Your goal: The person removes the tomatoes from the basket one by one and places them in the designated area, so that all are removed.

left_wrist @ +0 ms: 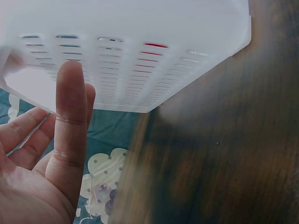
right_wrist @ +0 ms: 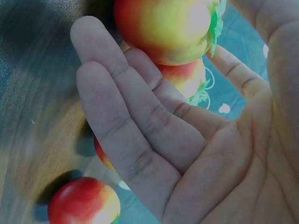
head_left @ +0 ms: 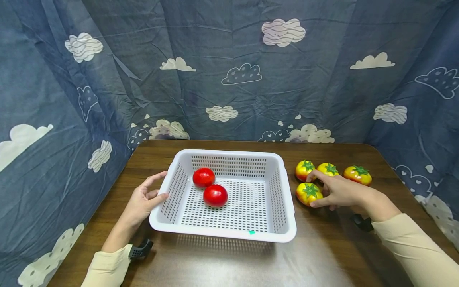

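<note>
Dark blue cloth (head_left: 244,99), printed with pale clouds, hangs behind and to both sides, and in front of it stands one brown wooden table (head_left: 315,247), gleaming along its near half. Left of the table's centre, one white perforated basket (head_left: 222,232): thin plastic by the look of it, so probably light and slightly springy, best taken by the rim.

Two cream sleeves (head_left: 416,243) angle in over the near corners, and on to the hands! Left hand (head_left: 145,199), at the basket's left rim: fingers spread, thumb laid by the rim, nothing pinched. Right hand (head_left: 337,191), toward the table's right edge: thumb and forefinger curled about the front tomato (head_left: 305,195), one on its near side, one on its far; how firmly, I cannot tell.

Tomatoes next, and the count is six! Two red tomatoes (head_left: 215,195) in the left half of the basket, so close that I can't say whether they touch. Four yellow-and-red tomatoes with green leafy tops on the table, right of the basket: the gripped one in front, and three rear tomatoes (head_left: 357,175) toward the far right corner. That gloss suggests hard, light, rather slippery models, unlikely to bruise but apt to roll; take them round the widest part, below the leaves.

Smallest of all, one green mark (head_left: 252,232) on the basket's near rim.
</note>
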The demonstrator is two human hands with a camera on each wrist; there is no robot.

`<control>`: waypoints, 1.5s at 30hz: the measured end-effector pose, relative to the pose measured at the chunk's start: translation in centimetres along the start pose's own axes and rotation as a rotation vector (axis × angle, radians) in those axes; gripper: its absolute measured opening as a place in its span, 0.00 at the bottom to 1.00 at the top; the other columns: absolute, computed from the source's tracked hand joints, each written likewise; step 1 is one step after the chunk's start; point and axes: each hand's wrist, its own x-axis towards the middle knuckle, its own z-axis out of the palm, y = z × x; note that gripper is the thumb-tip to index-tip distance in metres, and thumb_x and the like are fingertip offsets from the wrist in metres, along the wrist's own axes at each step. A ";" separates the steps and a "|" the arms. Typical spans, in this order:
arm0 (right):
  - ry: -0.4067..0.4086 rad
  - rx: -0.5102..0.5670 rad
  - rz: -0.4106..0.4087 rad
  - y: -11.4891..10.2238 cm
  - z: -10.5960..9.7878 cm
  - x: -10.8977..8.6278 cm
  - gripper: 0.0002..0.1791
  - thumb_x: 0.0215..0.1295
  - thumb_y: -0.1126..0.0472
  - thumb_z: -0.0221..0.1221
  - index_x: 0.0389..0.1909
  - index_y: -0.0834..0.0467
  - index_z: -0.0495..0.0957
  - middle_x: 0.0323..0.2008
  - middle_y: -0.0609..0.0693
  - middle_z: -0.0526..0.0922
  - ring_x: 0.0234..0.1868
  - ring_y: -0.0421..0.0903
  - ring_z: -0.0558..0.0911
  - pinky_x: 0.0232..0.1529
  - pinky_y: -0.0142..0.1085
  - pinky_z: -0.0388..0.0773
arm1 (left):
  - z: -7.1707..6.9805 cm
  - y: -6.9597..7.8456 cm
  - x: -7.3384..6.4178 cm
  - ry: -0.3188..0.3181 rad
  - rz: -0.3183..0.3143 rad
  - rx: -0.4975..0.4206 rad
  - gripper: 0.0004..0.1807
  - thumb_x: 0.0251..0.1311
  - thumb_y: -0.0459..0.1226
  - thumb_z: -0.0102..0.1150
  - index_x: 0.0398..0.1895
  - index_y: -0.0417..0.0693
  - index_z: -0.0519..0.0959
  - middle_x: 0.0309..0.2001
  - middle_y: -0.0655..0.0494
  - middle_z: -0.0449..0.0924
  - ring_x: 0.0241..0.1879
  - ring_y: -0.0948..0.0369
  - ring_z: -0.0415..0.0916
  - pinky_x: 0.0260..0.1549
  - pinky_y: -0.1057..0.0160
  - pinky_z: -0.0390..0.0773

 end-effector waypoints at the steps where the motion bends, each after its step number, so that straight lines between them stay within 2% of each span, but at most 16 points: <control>1: 0.000 -0.003 -0.001 0.0 0.0 0.0 0.42 0.63 0.45 0.76 0.68 0.53 0.62 0.29 0.51 0.78 0.25 0.48 0.83 0.32 0.38 0.85 | 0.0 0.0 0.0 0.001 -0.001 0.000 0.39 0.70 0.26 0.64 0.82 0.41 0.61 0.49 0.39 0.89 0.40 0.61 0.91 0.33 0.51 0.92; 7: 0.007 -0.019 0.012 -0.1 -0.4 -0.1 0.43 0.63 0.43 0.76 0.68 0.55 0.63 0.27 0.51 0.80 0.23 0.49 0.84 0.31 0.38 0.85 | 0.0 0.0 -0.1 -0.002 -0.006 -0.005 0.40 0.70 0.27 0.64 0.82 0.41 0.61 0.48 0.43 0.90 0.40 0.60 0.91 0.33 0.51 0.92; 14: 0.009 -0.045 0.040 -0.6 -1.2 -0.3 0.46 0.62 0.39 0.75 0.70 0.54 0.61 0.30 0.52 0.87 0.25 0.49 0.85 0.37 0.40 0.82 | 0.0 0.1 -0.1 -0.007 -0.009 -0.009 0.40 0.70 0.26 0.64 0.82 0.41 0.60 0.46 0.45 0.90 0.40 0.60 0.92 0.33 0.51 0.92; 23: 0.066 -0.066 0.029 -1.7 -3.2 -0.5 0.45 0.64 0.38 0.73 0.70 0.53 0.60 0.35 0.52 0.86 0.27 0.47 0.85 0.34 0.39 0.82 | 0.0 0.2 -0.1 -0.002 -0.007 -0.003 0.40 0.70 0.26 0.64 0.82 0.41 0.60 0.49 0.37 0.88 0.41 0.60 0.91 0.34 0.51 0.92; 27: 0.119 -0.110 -0.015 -2.5 -3.9 -0.3 0.44 0.63 0.38 0.74 0.69 0.53 0.62 0.37 0.52 0.86 0.27 0.45 0.84 0.33 0.39 0.81 | 0.0 0.2 -0.1 -0.003 -0.007 -0.004 0.40 0.70 0.26 0.64 0.82 0.41 0.60 0.49 0.36 0.88 0.41 0.60 0.91 0.34 0.51 0.92; 32: 0.164 -0.122 -0.073 -3.8 -4.4 0.0 0.41 0.63 0.40 0.75 0.67 0.53 0.64 0.36 0.50 0.86 0.26 0.44 0.83 0.32 0.38 0.82 | 0.0 0.1 -0.1 -0.004 -0.003 -0.010 0.39 0.70 0.26 0.64 0.82 0.40 0.60 0.48 0.41 0.89 0.40 0.60 0.92 0.33 0.51 0.92; 38: 0.237 -0.209 -0.141 -5.9 -4.8 0.7 0.39 0.61 0.38 0.75 0.65 0.50 0.69 0.36 0.47 0.86 0.36 0.44 0.81 0.41 0.42 0.81 | 0.0 0.1 0.0 -0.006 -0.001 -0.011 0.39 0.70 0.26 0.64 0.82 0.40 0.60 0.47 0.42 0.90 0.40 0.60 0.91 0.33 0.51 0.92; 41: 0.235 -0.209 -0.165 -7.2 -4.8 1.1 0.39 0.62 0.38 0.75 0.66 0.50 0.70 0.39 0.48 0.88 0.37 0.44 0.83 0.43 0.43 0.83 | 0.0 0.1 0.0 -0.005 -0.005 -0.011 0.40 0.70 0.26 0.64 0.82 0.41 0.60 0.47 0.40 0.89 0.40 0.60 0.91 0.34 0.51 0.92; 45: 0.222 -0.191 -0.210 -8.9 -4.5 1.8 0.38 0.63 0.41 0.75 0.67 0.51 0.70 0.40 0.50 0.87 0.33 0.44 0.82 0.39 0.40 0.84 | 0.0 0.1 -0.1 -0.004 -0.009 -0.010 0.40 0.70 0.26 0.64 0.82 0.41 0.60 0.46 0.42 0.90 0.40 0.60 0.91 0.34 0.51 0.92</control>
